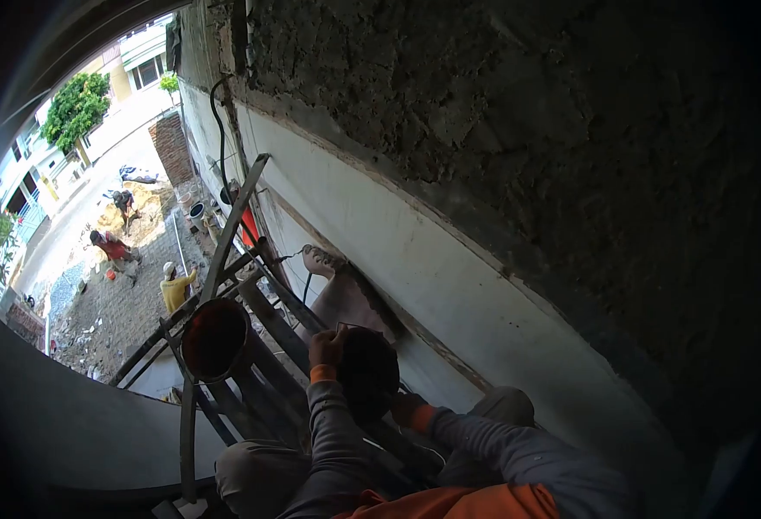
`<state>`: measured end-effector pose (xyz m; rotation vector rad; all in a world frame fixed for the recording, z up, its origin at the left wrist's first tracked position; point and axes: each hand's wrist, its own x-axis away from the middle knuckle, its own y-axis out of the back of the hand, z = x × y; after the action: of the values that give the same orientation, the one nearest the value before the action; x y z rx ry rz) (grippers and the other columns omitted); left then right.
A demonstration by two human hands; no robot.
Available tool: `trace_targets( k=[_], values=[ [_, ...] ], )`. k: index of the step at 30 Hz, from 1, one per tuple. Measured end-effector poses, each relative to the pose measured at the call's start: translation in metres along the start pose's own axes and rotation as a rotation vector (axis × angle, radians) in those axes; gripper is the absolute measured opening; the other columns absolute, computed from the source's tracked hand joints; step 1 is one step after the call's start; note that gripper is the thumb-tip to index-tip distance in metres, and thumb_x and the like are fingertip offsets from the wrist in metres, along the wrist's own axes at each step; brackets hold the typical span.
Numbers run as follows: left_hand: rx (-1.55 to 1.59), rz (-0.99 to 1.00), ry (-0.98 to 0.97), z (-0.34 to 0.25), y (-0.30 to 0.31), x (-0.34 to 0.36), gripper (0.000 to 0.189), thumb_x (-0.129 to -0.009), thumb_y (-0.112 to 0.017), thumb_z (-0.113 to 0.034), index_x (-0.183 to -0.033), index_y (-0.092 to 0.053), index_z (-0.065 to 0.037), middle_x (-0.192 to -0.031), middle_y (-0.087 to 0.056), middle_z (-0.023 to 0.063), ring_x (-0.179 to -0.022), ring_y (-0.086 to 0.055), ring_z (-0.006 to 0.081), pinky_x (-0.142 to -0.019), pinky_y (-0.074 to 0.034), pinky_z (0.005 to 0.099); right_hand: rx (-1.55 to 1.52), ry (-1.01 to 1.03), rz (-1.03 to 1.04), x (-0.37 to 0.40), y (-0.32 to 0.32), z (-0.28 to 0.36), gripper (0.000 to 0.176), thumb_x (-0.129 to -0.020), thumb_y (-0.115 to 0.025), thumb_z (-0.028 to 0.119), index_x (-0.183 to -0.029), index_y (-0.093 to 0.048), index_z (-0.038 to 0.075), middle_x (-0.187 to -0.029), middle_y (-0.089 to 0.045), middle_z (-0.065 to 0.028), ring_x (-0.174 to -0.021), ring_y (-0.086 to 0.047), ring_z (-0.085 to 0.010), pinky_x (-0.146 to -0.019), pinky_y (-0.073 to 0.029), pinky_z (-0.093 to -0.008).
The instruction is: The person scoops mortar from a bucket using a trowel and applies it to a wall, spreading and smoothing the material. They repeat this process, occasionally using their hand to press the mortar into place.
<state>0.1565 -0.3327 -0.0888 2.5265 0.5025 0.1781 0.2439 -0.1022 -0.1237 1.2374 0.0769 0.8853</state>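
Observation:
A dark round bucket (368, 374) is between my two hands, tilted above the scaffold planks near my knees. My left hand (327, 345) is closed on its upper left rim. At its lower right side is my right hand (406, 407), with the fingers partly hidden in shadow and against the bucket. A second bucket (216, 340), reddish-dark inside, rests to the left by the scaffold frame. What the bucket in my hands contains is too dark to make out.
A metal scaffold frame (237, 227) rises at the left. Rough plaster (484, 130) covers the upper wall above a pale wall (380, 221). A sack (343, 303) lies by the wall. Far below, several people are on the paved ground (151, 303).

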Motion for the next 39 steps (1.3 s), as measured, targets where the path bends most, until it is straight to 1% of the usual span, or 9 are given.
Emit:
trace_targets(
  k=[5, 7, 11, 15, 18, 26, 31, 34, 39],
  values=[
    [0.004, 0.017, -0.003, -0.006, -0.006, 0.002, 0.049, -0.084, -0.057, -0.049, -0.078, -0.069, -0.002, -0.072, -0.062, 0.0219, -0.073, -0.063, 0.0368, -0.068, -0.047, 0.0427, 0.242, -0.006, 0.131, 0.005, 0.072, -0.010, 0.029, -0.090, -0.040, 0.021, -0.110, -0.059, 0.011, -0.090, -0.067, -0.0184, -0.081, -0.066, -0.0352, -0.067, -0.052, -0.0454],
    [-0.019, 0.019, 0.043, -0.010, -0.001, 0.000, 0.049, -0.084, -0.057, -0.049, -0.078, -0.069, -0.002, -0.072, -0.062, 0.0222, -0.073, -0.063, 0.0371, -0.068, -0.047, 0.0425, 0.293, -0.015, -0.175, 0.001, 0.066, -0.031, 0.025, -0.088, -0.048, 0.023, -0.106, -0.061, 0.012, -0.079, -0.063, -0.0143, -0.071, -0.065, -0.0314, -0.063, -0.052, -0.0430],
    [0.010, 0.032, 0.049, -0.009, -0.006, 0.003, 0.048, -0.084, -0.058, -0.048, -0.078, -0.069, -0.002, -0.073, -0.062, 0.0224, -0.074, -0.063, 0.0380, -0.068, -0.047, 0.0422, 0.392, -0.126, -0.366, -0.011, 0.073, -0.038, 0.017, -0.085, -0.054, 0.015, -0.097, -0.062, 0.007, -0.078, -0.064, -0.0117, -0.066, -0.066, -0.0273, -0.058, -0.052, -0.0379],
    [0.002, -0.007, 0.024, -0.009, -0.003, 0.008, 0.047, -0.084, -0.058, -0.047, -0.078, -0.068, -0.001, -0.073, -0.062, 0.0227, -0.074, -0.063, 0.0380, -0.068, -0.047, 0.0426, 0.262, -0.094, 0.038, -0.020, 0.045, -0.037, 0.028, -0.083, -0.050, 0.014, -0.109, -0.062, 0.017, -0.082, -0.065, -0.0154, -0.076, -0.066, -0.0321, -0.063, -0.053, -0.0429],
    [0.029, -0.030, 0.063, 0.004, 0.003, 0.005, 0.047, -0.084, -0.059, -0.046, -0.076, -0.068, -0.001, -0.073, -0.061, 0.0234, -0.073, -0.063, 0.0383, -0.067, -0.047, 0.0428, 0.231, 0.070, 0.079, -0.016, 0.040, -0.043, 0.035, -0.082, -0.049, 0.018, -0.115, -0.060, 0.024, -0.082, -0.066, -0.0145, -0.076, -0.065, -0.0337, -0.065, -0.052, -0.0460],
    [0.080, -0.092, 0.061, 0.019, 0.014, 0.003, 0.048, -0.083, -0.059, -0.046, -0.073, -0.066, 0.001, -0.066, -0.059, 0.0238, -0.067, -0.062, 0.0380, -0.063, -0.045, 0.0437, 0.024, 0.039, 0.184, -0.010, 0.003, -0.017, 0.055, -0.078, -0.056, 0.032, -0.133, -0.047, 0.032, -0.102, -0.065, -0.0159, -0.093, -0.063, -0.0355, -0.081, -0.050, -0.0459],
    [0.079, -0.149, 0.093, 0.026, 0.008, -0.001, 0.049, -0.083, -0.059, -0.048, -0.075, -0.067, 0.000, -0.067, -0.060, 0.0231, -0.068, -0.063, 0.0370, -0.064, -0.046, 0.0429, 0.029, 0.144, 0.033, 0.003, -0.003, -0.021, 0.044, -0.083, -0.054, 0.037, -0.122, -0.052, 0.015, -0.111, -0.062, -0.0134, -0.093, -0.062, -0.0354, -0.081, -0.050, -0.0456],
    [0.100, -0.138, 0.107, 0.025, 0.017, -0.001, 0.050, -0.082, -0.059, -0.049, -0.075, -0.068, 0.000, -0.065, -0.059, 0.0230, -0.066, -0.063, 0.0365, -0.063, -0.046, 0.0426, 0.078, 0.043, 0.217, -0.003, 0.005, -0.030, 0.048, -0.082, -0.057, 0.033, -0.127, -0.049, 0.018, -0.119, -0.058, -0.0125, -0.097, -0.061, -0.0341, -0.083, -0.050, -0.0451],
    [0.189, -0.210, 0.071, 0.046, 0.010, -0.010, 0.048, -0.081, -0.061, -0.046, -0.075, -0.068, 0.001, -0.061, -0.058, 0.0228, -0.061, -0.064, 0.0333, -0.060, -0.045, 0.0412, 0.154, 0.206, -0.087, 0.007, 0.020, -0.046, 0.031, -0.079, -0.060, 0.021, -0.108, -0.057, 0.010, -0.095, -0.062, -0.0099, -0.079, -0.064, -0.0309, -0.068, -0.054, -0.0406]
  ],
)
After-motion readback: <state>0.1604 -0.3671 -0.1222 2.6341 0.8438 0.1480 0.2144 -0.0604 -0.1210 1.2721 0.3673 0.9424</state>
